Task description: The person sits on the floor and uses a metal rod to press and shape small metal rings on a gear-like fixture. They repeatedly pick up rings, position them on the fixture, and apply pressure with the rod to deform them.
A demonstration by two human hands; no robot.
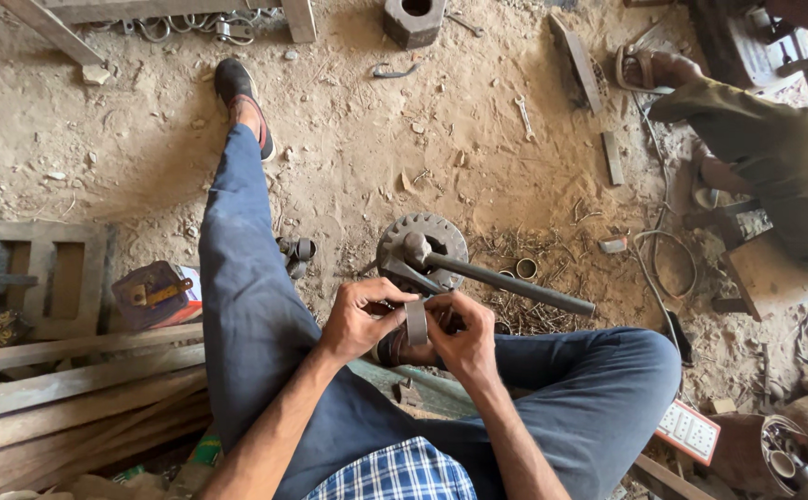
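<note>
Sandy workshop floor, littered with metal shavings, stones and scrap. Seated on it with one leg stretched out and the other bent, in blue trousers and a checked shirt.

Left hand (360, 318) and right hand (459, 335) both clenched around a short flat metal strip (417, 321), held upright between the fingers just above the lap; strip seemingly curved into a ring or band, though hard to tell from this angle. Judged as mid-way: piece gripped and being shaped or checked by hand, not yet set into any tool.

Just beyond the hands, a round toothed bending jig (422, 241) on the ground, with a long dark lever handle (515, 285) running off to the right, untouched. Small metal rings (526, 268) near it among the shavings. Further out, a spanner (524, 117), a square block with a hole (413, 18), and wooden planks (71, 380) at the left beside a red-and-yellow tin (152, 294). At the upper right, another person's leg in olive trousers (774, 157), with a sandalled foot. Loose cable (668, 255) close by the right knee, the nearest snag.
</note>
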